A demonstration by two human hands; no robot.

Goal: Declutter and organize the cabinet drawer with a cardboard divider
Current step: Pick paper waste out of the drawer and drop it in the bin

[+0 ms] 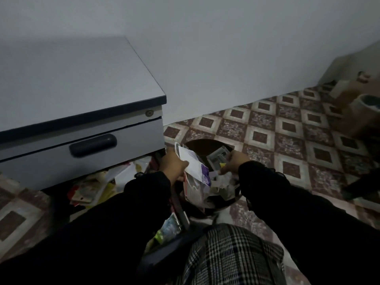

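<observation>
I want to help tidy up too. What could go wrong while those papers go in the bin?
1. The dark bin already looks heaped with crumpled paper, so the white and purple packet gripped by the left hand might slide off onto the tiled floor.
2. The right hand is pressing into the pile, which could tip the bin.
3. The open lower drawer is still cluttered; loose items may spill out.
</observation>
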